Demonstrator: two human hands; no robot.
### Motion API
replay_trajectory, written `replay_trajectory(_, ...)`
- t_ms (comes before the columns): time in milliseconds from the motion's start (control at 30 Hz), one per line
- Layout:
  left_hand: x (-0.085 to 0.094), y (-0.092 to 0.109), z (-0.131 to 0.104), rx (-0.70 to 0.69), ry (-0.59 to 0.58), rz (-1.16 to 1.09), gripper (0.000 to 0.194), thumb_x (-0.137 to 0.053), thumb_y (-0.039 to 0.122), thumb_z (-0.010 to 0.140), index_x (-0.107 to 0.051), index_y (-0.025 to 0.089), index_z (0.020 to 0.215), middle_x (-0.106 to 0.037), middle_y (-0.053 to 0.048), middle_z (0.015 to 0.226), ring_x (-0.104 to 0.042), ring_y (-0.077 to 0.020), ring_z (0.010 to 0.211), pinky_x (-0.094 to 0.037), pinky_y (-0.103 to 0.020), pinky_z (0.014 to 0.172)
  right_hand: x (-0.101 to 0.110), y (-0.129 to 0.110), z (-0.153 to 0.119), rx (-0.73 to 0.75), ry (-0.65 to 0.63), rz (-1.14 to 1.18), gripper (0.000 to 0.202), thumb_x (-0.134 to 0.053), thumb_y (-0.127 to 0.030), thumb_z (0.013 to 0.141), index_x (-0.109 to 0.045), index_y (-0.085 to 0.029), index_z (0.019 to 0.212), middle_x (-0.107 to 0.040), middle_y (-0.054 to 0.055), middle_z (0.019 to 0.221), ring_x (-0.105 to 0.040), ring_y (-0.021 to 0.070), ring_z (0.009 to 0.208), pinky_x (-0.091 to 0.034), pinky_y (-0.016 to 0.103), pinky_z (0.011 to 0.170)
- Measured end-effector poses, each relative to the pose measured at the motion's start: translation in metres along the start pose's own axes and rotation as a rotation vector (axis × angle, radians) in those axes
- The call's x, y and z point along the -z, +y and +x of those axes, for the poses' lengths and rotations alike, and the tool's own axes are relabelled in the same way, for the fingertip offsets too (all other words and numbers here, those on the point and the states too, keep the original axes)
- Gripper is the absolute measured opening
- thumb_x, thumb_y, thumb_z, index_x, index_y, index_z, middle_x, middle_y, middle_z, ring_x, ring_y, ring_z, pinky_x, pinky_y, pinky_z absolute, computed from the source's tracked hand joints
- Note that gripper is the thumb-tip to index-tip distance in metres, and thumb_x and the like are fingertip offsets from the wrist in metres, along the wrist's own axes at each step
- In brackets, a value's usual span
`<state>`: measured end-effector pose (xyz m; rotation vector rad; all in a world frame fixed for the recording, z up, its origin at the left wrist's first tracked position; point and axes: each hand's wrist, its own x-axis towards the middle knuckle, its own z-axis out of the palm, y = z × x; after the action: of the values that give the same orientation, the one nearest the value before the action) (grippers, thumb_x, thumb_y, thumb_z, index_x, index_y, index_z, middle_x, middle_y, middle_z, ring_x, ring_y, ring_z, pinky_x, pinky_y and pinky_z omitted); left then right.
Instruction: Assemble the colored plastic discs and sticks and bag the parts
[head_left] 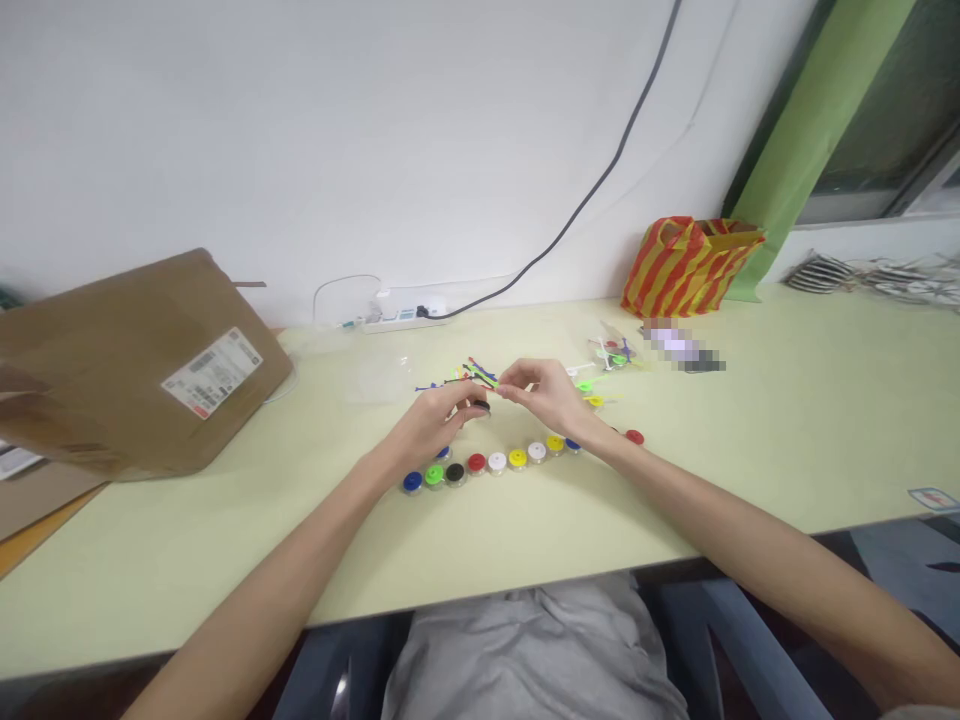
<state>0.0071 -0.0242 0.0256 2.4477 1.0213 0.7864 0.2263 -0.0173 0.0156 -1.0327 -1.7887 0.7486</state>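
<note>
My left hand [441, 418] pinches a small black round cap [481, 406] between thumb and fingers. Just beside it, my right hand [544, 393] is closed in a pinch at the near end of a pile of thin coloured plastic sticks [480, 373]; what its fingertips hold is too small to make out. In front of both hands runs a row of small clear round pots with coloured lids, among them a green one [435, 475], a black one [455, 473], a red one [477, 463] and a yellow one [517, 458]. My right wrist partly hides the row's right end.
A cardboard box [135, 370] stands at the left. Behind the hands lie a power strip [405, 312] and a clear plastic bag [379, 378]. Coloured plastic pieces [613, 352] lie in a bag at the right, before a striped bag [686, 270].
</note>
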Motion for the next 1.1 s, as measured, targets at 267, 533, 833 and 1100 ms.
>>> replay_trajectory(267,-0.007,-0.005,-0.004,-0.111,0.186,0.061,0.004,-0.062,0.024,0.093,-0.063,0.022,0.096,-0.07,0.003,0.078,-0.067,-0.0114,0.07,-0.049,-0.023,0.071,-0.006,-0.011,-0.009,0.051,-0.042,0.062,0.01,-0.067,-0.027,0.086,-0.071,-0.018,0.085,-0.075,0.003,0.085,-0.066,0.015,0.077,-0.047,0.025,0.067)
replay_trajectory(533,-0.006,-0.002,-0.004,-0.166,0.216,0.067,0.006,-0.06,0.026,0.095,-0.063,0.022,0.097,-0.076,0.0,0.088,-0.073,-0.0147,0.08,-0.056,-0.025,0.076,-0.008,-0.008,-0.01,0.055,-0.015,0.099,0.011,-0.067,-0.027,0.085,-0.072,-0.018,0.085,-0.075,0.004,0.086,-0.067,0.0166,0.081,-0.049,0.028,0.071)
replay_trajectory(833,-0.006,-0.007,-0.002,-0.315,0.298,0.189,0.01,-0.058,0.031,0.098,-0.061,0.021,0.099,-0.073,0.0,0.079,-0.067,-0.0119,0.065,-0.05,-0.024,0.063,-0.008,-0.008,-0.012,0.11,-0.006,0.159,0.013,-0.066,-0.029,0.089,-0.073,-0.018,0.09,-0.075,0.004,0.089,-0.067,0.0168,0.085,-0.05,0.028,0.074)
replay_trajectory(1100,-0.002,-0.005,-0.002,-0.338,0.517,0.353,0.038,-0.074,0.041,0.086,-0.054,0.021,0.111,-0.06,-0.001,0.083,-0.058,-0.0151,0.073,-0.046,-0.028,0.064,-0.004,-0.012,-0.015,0.233,-0.002,0.124,0.012,-0.064,-0.027,0.091,-0.074,-0.02,0.094,-0.075,0.005,0.095,-0.068,0.0179,0.089,-0.053,0.028,0.073)
